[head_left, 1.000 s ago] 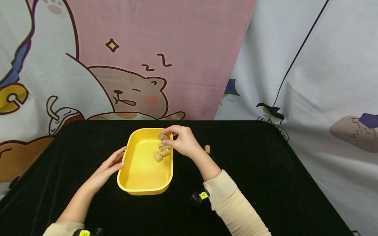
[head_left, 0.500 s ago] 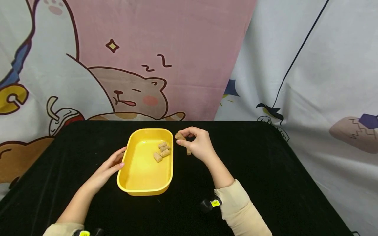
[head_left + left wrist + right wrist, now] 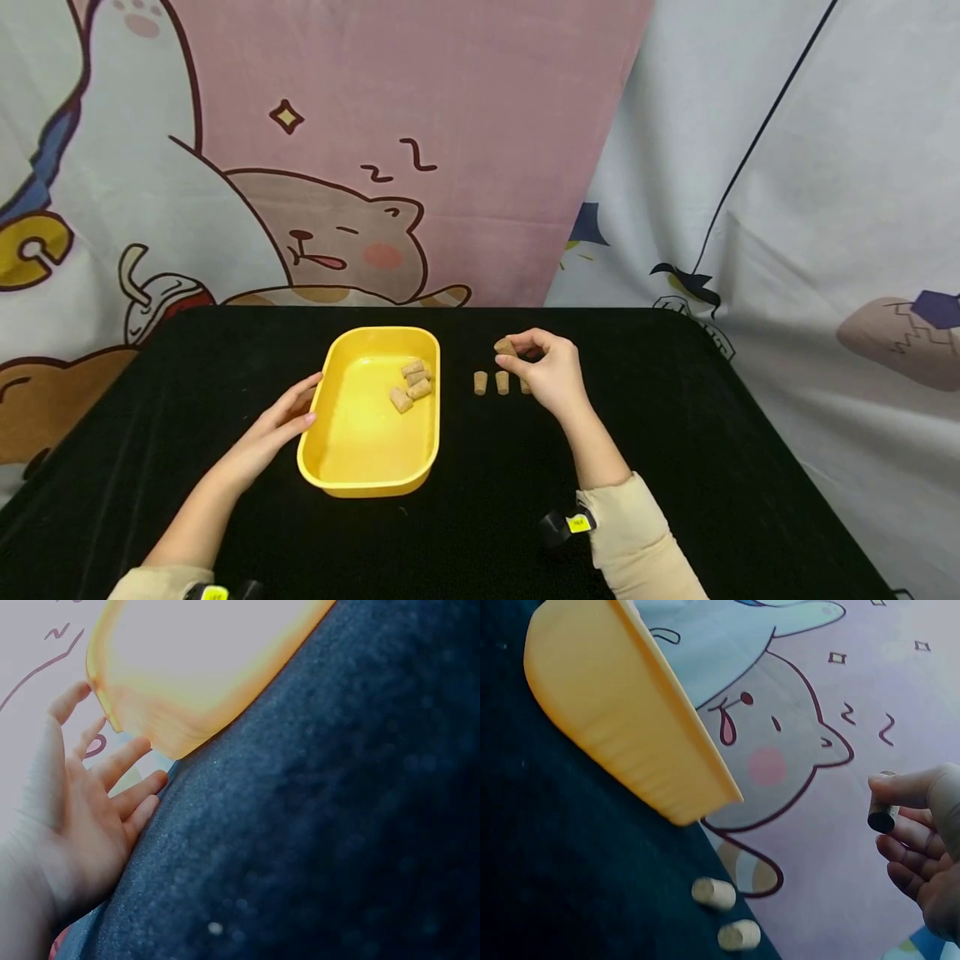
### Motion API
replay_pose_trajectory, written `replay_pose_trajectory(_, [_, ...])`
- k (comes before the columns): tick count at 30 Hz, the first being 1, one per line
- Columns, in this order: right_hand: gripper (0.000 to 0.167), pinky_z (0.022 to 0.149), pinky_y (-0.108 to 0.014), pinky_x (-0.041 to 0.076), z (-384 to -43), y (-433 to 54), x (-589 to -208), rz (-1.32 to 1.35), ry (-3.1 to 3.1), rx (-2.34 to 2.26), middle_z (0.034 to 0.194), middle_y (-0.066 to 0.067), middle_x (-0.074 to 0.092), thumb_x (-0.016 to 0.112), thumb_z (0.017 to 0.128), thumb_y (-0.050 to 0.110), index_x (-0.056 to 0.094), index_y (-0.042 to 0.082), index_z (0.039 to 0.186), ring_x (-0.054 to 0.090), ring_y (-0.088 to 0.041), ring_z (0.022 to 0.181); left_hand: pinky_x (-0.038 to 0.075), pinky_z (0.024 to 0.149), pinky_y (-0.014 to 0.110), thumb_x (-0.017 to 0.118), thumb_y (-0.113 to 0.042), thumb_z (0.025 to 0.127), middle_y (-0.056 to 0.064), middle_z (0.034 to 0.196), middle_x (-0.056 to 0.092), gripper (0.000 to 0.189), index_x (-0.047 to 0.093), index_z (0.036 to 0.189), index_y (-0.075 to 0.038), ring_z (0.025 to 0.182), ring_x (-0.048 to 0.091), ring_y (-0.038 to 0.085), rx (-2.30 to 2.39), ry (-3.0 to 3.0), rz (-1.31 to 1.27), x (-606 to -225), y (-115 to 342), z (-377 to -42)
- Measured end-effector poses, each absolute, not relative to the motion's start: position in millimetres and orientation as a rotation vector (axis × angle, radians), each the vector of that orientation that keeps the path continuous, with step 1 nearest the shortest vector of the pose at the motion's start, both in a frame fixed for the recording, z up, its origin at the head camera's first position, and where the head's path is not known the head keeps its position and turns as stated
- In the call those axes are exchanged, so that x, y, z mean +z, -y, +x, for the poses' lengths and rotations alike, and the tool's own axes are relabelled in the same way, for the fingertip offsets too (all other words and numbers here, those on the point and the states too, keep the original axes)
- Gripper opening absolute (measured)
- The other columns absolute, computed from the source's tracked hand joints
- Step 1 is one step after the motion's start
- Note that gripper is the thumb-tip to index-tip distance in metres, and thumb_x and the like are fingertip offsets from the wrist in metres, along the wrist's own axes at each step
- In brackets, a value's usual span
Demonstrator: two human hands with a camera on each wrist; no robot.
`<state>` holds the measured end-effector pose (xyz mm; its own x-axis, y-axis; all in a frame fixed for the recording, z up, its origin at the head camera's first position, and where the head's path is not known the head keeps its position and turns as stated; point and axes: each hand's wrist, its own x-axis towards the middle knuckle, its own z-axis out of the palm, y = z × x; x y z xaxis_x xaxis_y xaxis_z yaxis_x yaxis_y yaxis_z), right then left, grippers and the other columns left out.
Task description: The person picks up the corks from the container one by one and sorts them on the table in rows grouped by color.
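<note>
My right hand point(image 3: 553, 371) pinches a cork point(image 3: 505, 347) between thumb and fingers, above the black table. In the right wrist view the held cork point(image 3: 883, 816) shows its dark end. Below the hand, a row of corks stands on the table: a left one point(image 3: 480, 382), a middle one point(image 3: 502, 382) and a right one point(image 3: 525, 387) partly hidden by the hand. My left hand point(image 3: 262, 435) rests its extended fingers against the left side of the yellow tray point(image 3: 315, 450). Several more corks point(image 3: 401, 400) lie inside the tray, toward its right wall.
Black cloth point(image 3: 465, 533) covers the table. Behind its far edge hangs a pink and white curtain point(image 3: 510, 150) with cartoon animals. The tray stands left of the corks on the table.
My right hand has left the tray with a cork and moved right, over the standing corks, uncovering the left and middle ones. The left hand and tray stay put.
</note>
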<state>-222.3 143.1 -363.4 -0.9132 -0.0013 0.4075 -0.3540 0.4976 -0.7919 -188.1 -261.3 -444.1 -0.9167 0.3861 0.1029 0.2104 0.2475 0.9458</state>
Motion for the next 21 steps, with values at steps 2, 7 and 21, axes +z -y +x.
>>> replay_pose_trajectory(2, [0.018,0.073,-0.037,0.049,-222.8,-149.4,-366.7,0.273,2.394,1.374,0.082,0.001,0.069,0.082,0.076,0.015,0.073,0.009,0.090,0.060,-0.018,0.080,0.030,0.098,0.066,0.040,-0.019,0.103,0.025,0.151,0.026,0.055,0.017,0.153,-0.009,0.130,0.034,0.045,1.747,-2.361,0.567,-443.7,261.1,-188.0])
replay_pose_trajectory(7, [0.019,0.070,-0.035,0.049,-223.7,-162.1,-374.4,0.243,2.392,1.365,0.082,-0.002,0.069,0.081,0.076,0.013,0.072,0.006,0.091,0.061,-0.020,0.077,0.030,0.099,0.064,0.040,-0.019,0.103,0.025,0.151,0.026,0.055,0.017,0.153,-0.009,0.130,0.035,0.044,1.742,-2.367,0.562,-443.2,260.9,-187.5])
replay_pose_trajectory(21, [0.017,0.066,-0.032,0.048,-227.2,-190.9,-397.6,0.046,2.428,1.369,0.082,-0.005,0.069,0.079,0.079,0.012,0.071,0.005,0.092,0.060,-0.019,0.076,0.037,0.097,0.051,0.040,-0.018,0.103,0.025,0.151,0.026,0.055,0.017,0.153,-0.009,0.128,0.038,0.042,1.730,-2.373,0.576,-442.6,261.1,-187.4])
